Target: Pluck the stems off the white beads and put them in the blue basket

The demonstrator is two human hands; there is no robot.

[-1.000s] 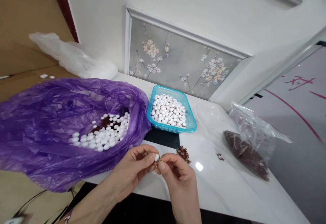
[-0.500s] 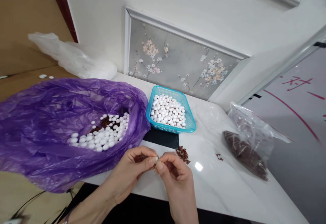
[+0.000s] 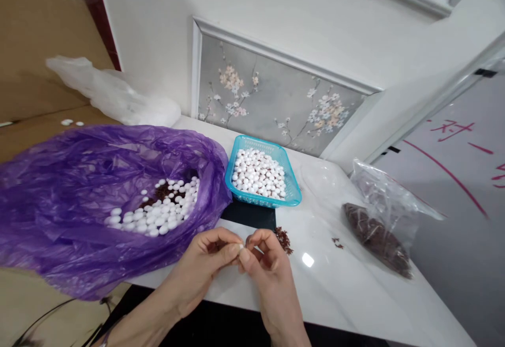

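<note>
My left hand [image 3: 205, 270] and my right hand [image 3: 266, 278] meet fingertip to fingertip above the front of the white table [image 3: 355, 294]. Both pinch one small white bead [image 3: 240, 246] between thumb and fingers. To the left lies an open purple plastic bag [image 3: 79, 199] holding several white beads [image 3: 158, 215] mixed with brown bits. Behind my hands stands a blue basket [image 3: 294, 197] heaped with white beads [image 3: 258, 174]. A small pile of brown bits [image 3: 284, 239] lies on the table just right of my fingers.
A clear plastic bag with brown material [image 3: 379, 236] lies at the right. A crumpled white plastic bag [image 3: 114, 97] rests on a cardboard box [image 3: 39, 89] at the back left. A flower-patterned panel [image 3: 276, 99] lines the wall behind.
My hands have stayed together on the bead, the fingers shifting slightly so less of the bead shows. The view has tilted up a little.
</note>
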